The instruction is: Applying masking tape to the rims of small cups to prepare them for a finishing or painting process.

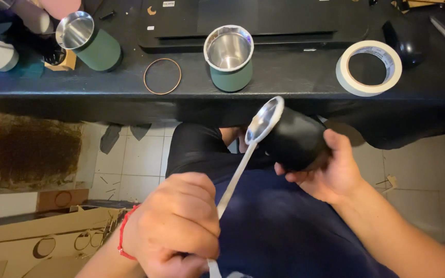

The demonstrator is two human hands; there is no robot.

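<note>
Two hands are engaged: the black tumbler (297, 141) is best gripped steady by the right hand (330, 172) while the white strip (235, 177), clenched in the left hand (173, 226), is drawn taut along its rim.

A: Which labels are visible?
B: Two small white rectangular labels sit on the flat black case (253, 20) at the top centre of the frame: one label (168, 3) at the top edge, a second label (151, 28) lower left on it.
A: Any packages?
B: Flattened brown cardboard (42, 239) with round cut-outs lies in the lower left corner.
A: Signs or screens?
B: None can be made out.
</note>
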